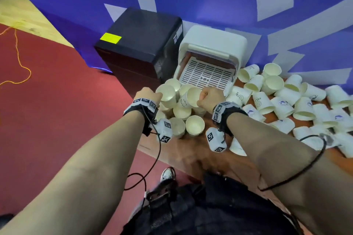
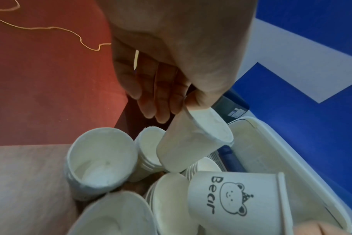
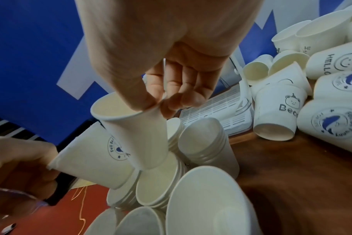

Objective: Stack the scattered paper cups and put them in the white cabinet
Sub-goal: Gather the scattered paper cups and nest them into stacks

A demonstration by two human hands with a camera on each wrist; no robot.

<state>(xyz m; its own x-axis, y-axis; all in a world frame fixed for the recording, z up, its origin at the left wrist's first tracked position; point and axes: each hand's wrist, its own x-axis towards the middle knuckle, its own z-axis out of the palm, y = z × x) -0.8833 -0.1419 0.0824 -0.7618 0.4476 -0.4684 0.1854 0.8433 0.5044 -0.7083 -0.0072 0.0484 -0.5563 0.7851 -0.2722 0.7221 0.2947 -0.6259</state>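
My left hand (image 1: pixel 150 94) (image 2: pixel 184 109) pinches the rim of a white paper cup (image 2: pixel 193 143) (image 3: pixel 92 159) with a blue round logo, holding it tilted. My right hand (image 1: pixel 209 97) (image 3: pixel 156 105) pinches the rim of a second cup (image 3: pixel 135 136) (image 2: pixel 235 200) printed with a bear. Both cups hang just above several short stacks of cups (image 1: pixel 194 125) (image 3: pixel 207 143) at the table's left end. Right behind them, the white cabinet (image 1: pixel 212 49) stands with its door raised, showing a slotted tray (image 1: pixel 206 74).
Many loose cups (image 1: pixel 282 105) lie scattered across the brown table (image 1: pixel 191 150) to the right. A black box (image 1: pixel 141 34) stands left of the cabinet. An orange cable (image 1: pixel 21 63) lies on the red floor. A blue and white wall runs behind.
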